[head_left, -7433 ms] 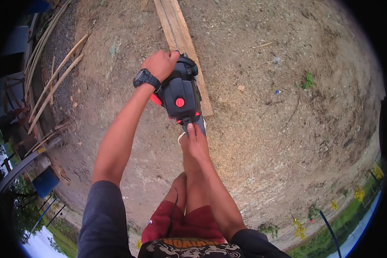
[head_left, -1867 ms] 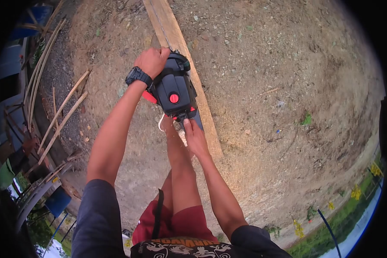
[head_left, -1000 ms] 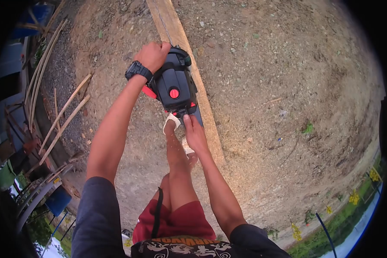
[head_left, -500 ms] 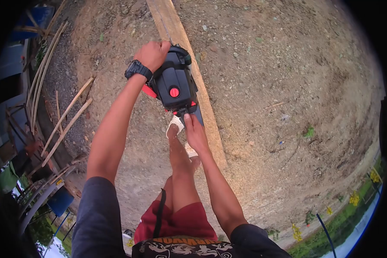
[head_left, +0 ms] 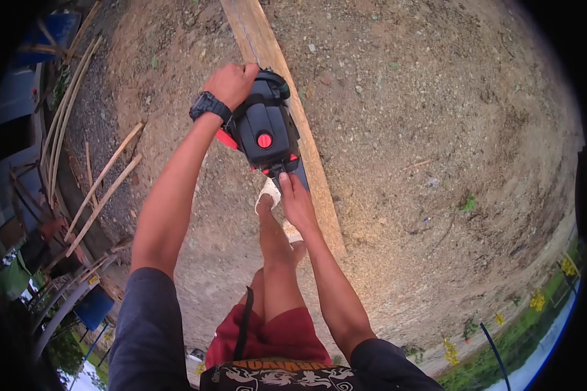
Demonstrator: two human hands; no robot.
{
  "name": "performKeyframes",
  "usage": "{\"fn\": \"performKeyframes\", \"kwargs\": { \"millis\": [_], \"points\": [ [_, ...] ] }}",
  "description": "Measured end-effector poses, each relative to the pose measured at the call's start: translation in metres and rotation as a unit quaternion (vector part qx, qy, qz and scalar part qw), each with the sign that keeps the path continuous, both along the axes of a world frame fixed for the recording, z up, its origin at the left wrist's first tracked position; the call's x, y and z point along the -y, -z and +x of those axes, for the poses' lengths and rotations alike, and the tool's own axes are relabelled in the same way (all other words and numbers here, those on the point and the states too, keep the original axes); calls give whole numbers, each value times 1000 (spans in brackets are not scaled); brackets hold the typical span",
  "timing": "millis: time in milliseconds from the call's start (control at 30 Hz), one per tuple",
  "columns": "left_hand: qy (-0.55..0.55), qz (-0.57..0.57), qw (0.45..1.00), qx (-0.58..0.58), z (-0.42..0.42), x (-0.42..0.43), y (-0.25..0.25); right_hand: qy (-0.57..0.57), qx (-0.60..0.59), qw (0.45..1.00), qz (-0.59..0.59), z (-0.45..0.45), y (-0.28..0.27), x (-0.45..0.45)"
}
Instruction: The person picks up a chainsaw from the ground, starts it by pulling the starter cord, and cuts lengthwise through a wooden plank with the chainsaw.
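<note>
A black chainsaw with a red round cap lies over a long wooden board in the middle of the view. My left hand, with a black watch at the wrist, is wrapped round the saw's front handle. Behind the saw body, my right hand grips the rear handle, its thumb on top. A thin dark line runs along the board ahead of the saw. The saw's bar is hidden under its body and the board's near end shows beyond my right hand.
Dirt ground with sawdust surrounds the board. Long wooden strips lie at the left. My feet in white shoes stand just behind the saw. A blue panel is at the lower left, and yellow flowers at the lower right.
Compared with the oldest frame, more of the board's near end shows behind the saw. My feet have shifted, and both white shoes now show more fully. Both hands keep their hold.
</note>
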State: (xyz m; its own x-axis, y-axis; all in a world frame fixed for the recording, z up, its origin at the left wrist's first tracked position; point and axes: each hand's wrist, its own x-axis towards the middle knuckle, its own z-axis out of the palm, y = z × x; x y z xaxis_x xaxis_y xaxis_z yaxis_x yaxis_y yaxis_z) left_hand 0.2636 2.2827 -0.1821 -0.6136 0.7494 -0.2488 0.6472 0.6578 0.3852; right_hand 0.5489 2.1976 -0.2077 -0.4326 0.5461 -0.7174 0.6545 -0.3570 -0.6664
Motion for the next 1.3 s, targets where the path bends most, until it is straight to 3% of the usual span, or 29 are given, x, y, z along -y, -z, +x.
{"fn": "performKeyframes", "kwargs": {
  "millis": [333,833,933,1233,1300],
  "points": [
    [-31,-26,999,-7,-8,-13,-7,-1,6,1000,-25,-11,8,-4],
    [34,7,999,-30,-41,-24,12,-3,7,1000,-17,-34,8,-20],
    [-12,-27,1000,-1,-36,-28,-8,3,7,1000,-25,-38,6,-20],
    [44,-12,999,-21,-64,-34,11,-5,17,1000,-25,-56,1,-32],
    [-13,-21,1000,-6,-61,-38,-2,-9,17,999,-26,-57,4,-31]
  ]
}}
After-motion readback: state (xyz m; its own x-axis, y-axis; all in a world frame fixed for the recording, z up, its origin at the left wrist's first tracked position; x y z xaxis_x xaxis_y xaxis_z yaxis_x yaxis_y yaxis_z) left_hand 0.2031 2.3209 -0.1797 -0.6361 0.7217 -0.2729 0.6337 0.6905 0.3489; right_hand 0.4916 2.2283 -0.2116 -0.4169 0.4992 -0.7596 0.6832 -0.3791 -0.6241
